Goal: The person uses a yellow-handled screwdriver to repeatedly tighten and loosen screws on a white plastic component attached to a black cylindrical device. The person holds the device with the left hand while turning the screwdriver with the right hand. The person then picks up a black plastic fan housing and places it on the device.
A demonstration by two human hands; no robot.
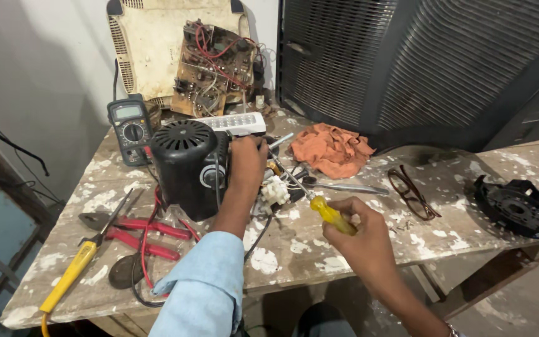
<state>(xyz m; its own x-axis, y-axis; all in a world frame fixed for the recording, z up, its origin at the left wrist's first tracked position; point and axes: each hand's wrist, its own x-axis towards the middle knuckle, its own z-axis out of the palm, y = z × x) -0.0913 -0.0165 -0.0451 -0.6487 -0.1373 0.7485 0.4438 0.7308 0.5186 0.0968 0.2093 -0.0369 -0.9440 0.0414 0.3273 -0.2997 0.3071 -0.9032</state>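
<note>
A black motor-like appliance (185, 165) with a vented round top stands on the paint-stained wooden bench (469, 224). My left hand (247, 161) grips its right side, the light-blue sleeve (204, 287) running down toward me. My right hand (360, 240) is shut on a yellow-handled screwdriver (329, 212). Its thin shaft reaches up and left toward the appliance's exposed side, above a white connector block (274, 190) with wires.
A multimeter (130, 128) stands at the back left. Red-handled pliers (141, 234) and a yellow-handled tool (70, 274) lie left. An orange rag (332, 150), glasses (412, 192), a black round cover (519, 206), a circuit board (213, 65) and a white remote-like unit (238, 122) are around.
</note>
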